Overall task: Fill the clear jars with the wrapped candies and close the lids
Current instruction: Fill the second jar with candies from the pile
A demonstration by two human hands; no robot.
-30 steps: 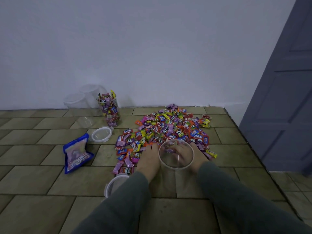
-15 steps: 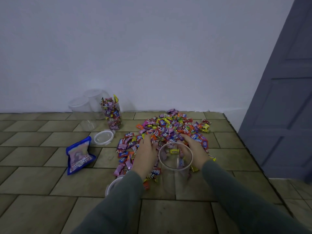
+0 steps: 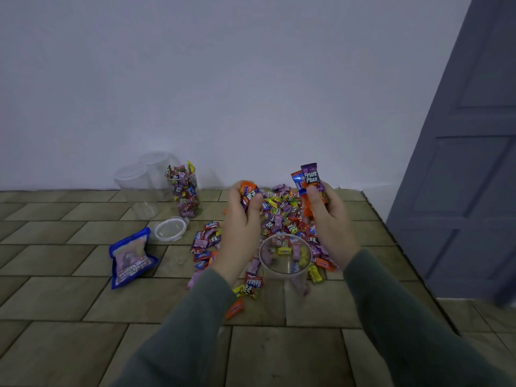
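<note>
Wall (image 3: 223,79): plain, pale and matt; it filled the upper half of the view.
Door (image 3: 469,163): grey, panelled; cut off by the right edge.
Floor (image 3: 55,303): rectangular stone-look tiles, dull brown-green; partly hidden under the sleeves.
Sleeves (image 3: 181,331): soft grey-green fabric; both ran out of the bottom edge.
Candy pile (image 3: 282,216): glossy wrappers in pink, orange, yellow and purple, spread on the tiles between and beyond the hands; most print too small to read.
Blue pouch (image 3: 129,258): crinkled foil, lying flat to the left; its label blurred.
Open jar (image 3: 284,261): clear round plastic, upright just in front of the person; a few candies at the bottom; its walls hard to trace.
Filled jar (image 3: 184,194): clear, packed with candies, by the wall; unlidded.
Empty jars (image 3: 139,188): two, clear, overlapping; edges faint.
Lid (image 3: 171,229): translucent, round, flat on the floor.
Left hand (image 3: 241,222): fingers curled round a bunch of candies (image 3: 249,192).
Right hand (image 3: 329,219): fingers and thumb clamped on several candies; a purple Fruit Plus wrapper (image 3: 310,175) stuck up.
</note>
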